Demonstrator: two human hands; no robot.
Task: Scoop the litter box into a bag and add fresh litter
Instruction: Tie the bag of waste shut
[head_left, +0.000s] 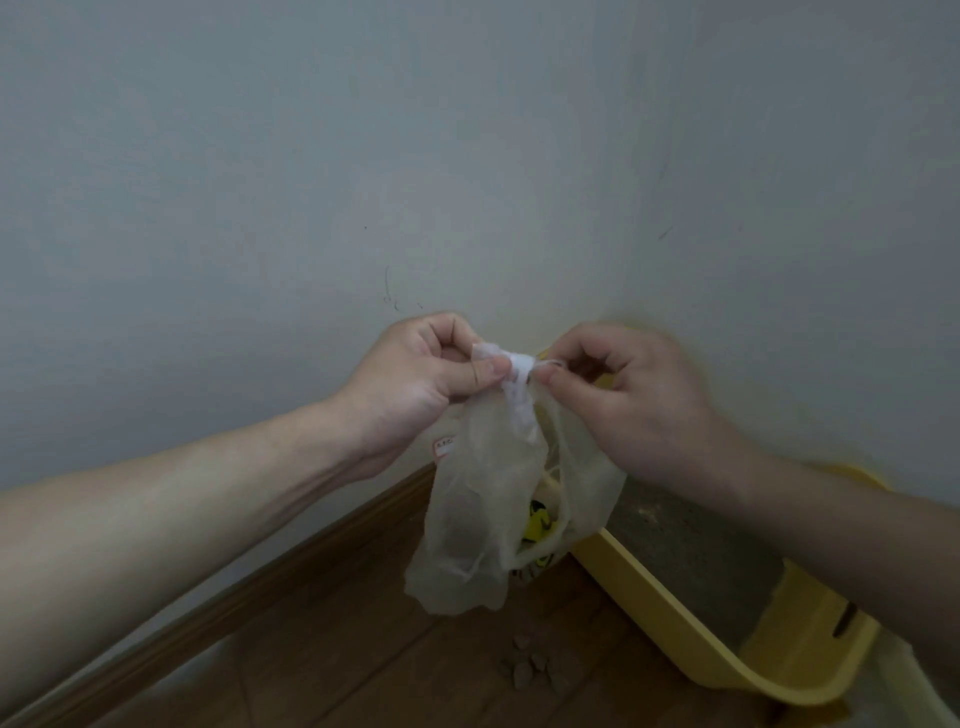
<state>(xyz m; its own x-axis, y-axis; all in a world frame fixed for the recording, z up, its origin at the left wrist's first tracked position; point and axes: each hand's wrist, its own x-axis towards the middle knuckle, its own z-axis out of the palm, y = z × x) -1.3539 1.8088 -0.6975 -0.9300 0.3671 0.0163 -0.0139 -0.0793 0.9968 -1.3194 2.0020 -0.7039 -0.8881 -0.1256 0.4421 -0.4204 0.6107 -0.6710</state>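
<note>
Held up before the wall corner: thin translucent plastic bag, bunched top pinched by left hand and right hand, fingers of both curled tight on it. Below right, yellow litter box on wooden floor; spilled litter clumps nearby.

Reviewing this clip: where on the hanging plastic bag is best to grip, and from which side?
Probably the bunched neck at the top of the plastic bag, pinched from either side, as the left hand and right hand do. Below it the thin film hangs limp and slack, giving no firm hold.
</note>
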